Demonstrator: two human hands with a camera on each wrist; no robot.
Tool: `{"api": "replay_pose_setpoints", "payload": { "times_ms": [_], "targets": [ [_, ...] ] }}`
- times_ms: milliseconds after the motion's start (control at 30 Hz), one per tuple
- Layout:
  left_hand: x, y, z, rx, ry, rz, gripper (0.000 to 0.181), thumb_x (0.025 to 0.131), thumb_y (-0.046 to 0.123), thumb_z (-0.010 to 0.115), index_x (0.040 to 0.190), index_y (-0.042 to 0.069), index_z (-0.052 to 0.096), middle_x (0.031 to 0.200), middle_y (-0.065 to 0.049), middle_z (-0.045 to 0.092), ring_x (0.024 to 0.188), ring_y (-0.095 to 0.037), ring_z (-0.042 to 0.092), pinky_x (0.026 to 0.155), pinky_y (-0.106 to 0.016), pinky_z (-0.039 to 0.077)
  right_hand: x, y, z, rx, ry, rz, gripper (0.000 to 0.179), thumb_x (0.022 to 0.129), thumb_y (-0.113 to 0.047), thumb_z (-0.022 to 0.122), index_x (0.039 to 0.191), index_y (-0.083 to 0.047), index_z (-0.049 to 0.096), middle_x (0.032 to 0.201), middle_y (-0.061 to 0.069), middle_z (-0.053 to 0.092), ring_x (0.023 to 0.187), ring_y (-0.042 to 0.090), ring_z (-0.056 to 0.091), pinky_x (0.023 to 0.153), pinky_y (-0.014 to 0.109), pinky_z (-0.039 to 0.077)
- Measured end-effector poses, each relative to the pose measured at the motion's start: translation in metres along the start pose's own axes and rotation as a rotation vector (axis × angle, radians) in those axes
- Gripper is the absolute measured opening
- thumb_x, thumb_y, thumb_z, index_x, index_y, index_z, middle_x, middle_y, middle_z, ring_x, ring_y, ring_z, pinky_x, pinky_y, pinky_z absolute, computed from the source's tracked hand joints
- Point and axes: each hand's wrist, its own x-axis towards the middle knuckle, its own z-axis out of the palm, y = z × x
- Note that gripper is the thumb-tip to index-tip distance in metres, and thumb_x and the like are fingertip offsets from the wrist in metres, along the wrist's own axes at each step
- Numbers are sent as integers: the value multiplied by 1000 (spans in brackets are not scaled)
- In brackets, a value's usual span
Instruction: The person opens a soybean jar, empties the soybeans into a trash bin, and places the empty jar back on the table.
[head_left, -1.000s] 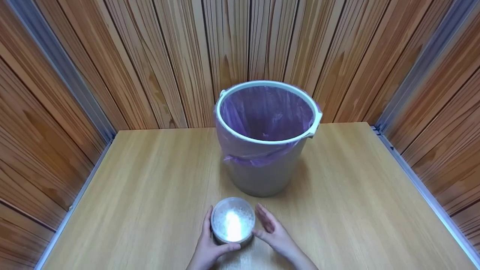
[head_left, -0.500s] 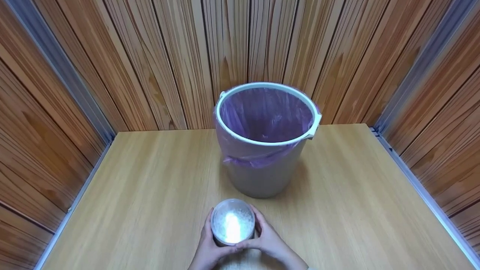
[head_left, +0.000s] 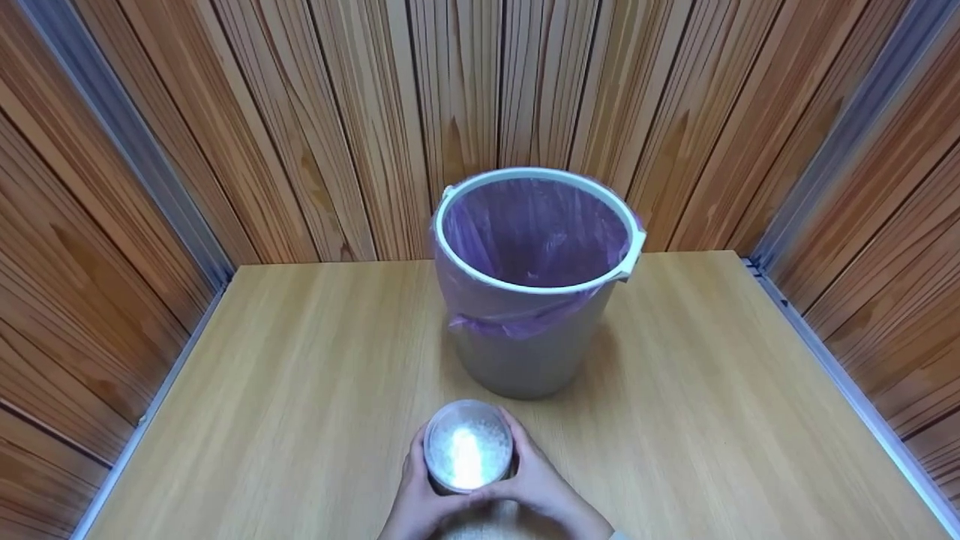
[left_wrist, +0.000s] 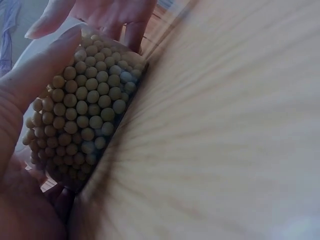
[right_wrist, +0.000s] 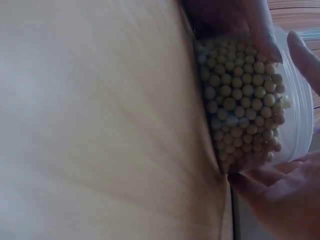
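Observation:
A round clear plastic jar (head_left: 468,445) stands near the front of the table, light glaring off its translucent top. Through its side in the left wrist view show many small round pale-yellow beans (left_wrist: 82,105), seemingly soybeans; the right wrist view shows the same jar wall and a ribbed clear rim (right_wrist: 301,120) above the beans. My left hand (head_left: 418,491) grips the jar's left side, thumb across the front. From the right, my right hand (head_left: 541,484) holds it too, fingers along the far right side. Both thumbs meet at the near side. The far fingers are partly hidden.
Just behind the jar stands a grey trash bin (head_left: 525,367) with a pale rim (head_left: 540,288) and a purple bag (head_left: 536,225) lining it. Wood-panelled walls (head_left: 465,90) enclose the back and sides of the wooden table (head_left: 315,375), with metal rails (head_left: 172,375) along the side edges.
My right hand, apart from the jar's right side with fingers spread a second ago, has closed in round it, its thumb now meeting the left thumb. Jar and bin stay in place.

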Motion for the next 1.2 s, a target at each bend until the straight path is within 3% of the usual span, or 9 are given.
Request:
{"api": "replay_pose_setpoints", "payload": {
  "times_ms": [133, 367, 600, 867, 1200],
  "targets": [
    [3, 0, 3, 5, -1, -22, 123, 52, 42, 88, 146, 14, 14, 147, -20, 23, 135, -42, 20, 107, -61, 16, 1, -3, -6, -124, -14, -19, 119, 55, -37, 88, 149, -24, 16, 152, 16, 18, 136, 42, 18, 105, 63, 15],
    [4, -3, 7, 67, 10, 66, 121, 52, 41, 88, 145, 8, 17, 144, -21, 29, 132, -40, 26, 106, -59, 20, 5, -11, -8, -496, -19, -81, 121, 52, -64, 78, 147, -13, 22, 147, 18, 25, 126, 47, 35, 93, 65, 34],
    [-2, -5, 8, 151, 72, 46, 123, 50, 45, 88, 145, 4, 22, 137, -22, 39, 126, -40, 37, 102, -56, 30, 3, -12, -10, -712, 2, -164, 113, 54, -77, 66, 143, -14, 35, 144, 18, 32, 125, 41, 40, 96, 61, 35],
    [-3, -3, 9, 186, 106, 7, 124, 46, 49, 88, 143, 4, 27, 135, -20, 42, 124, -37, 40, 101, -53, 33, 3, -12, -16, -747, -16, -243, 103, 55, -75, 67, 141, -23, 41, 142, 20, 35, 123, 40, 42, 94, 58, 39],
    [0, -1, 0, 193, 72, -71, 128, 41, 55, 86, 145, 11, 27, 135, -17, 43, 126, -33, 40, 103, -52, 32, 11, -16, -20, -755, -85, -258, 95, 57, -76, 65, 137, -30, 44, 141, 12, 37, 124, 31, 42, 95, 55, 39]
  ]
}}
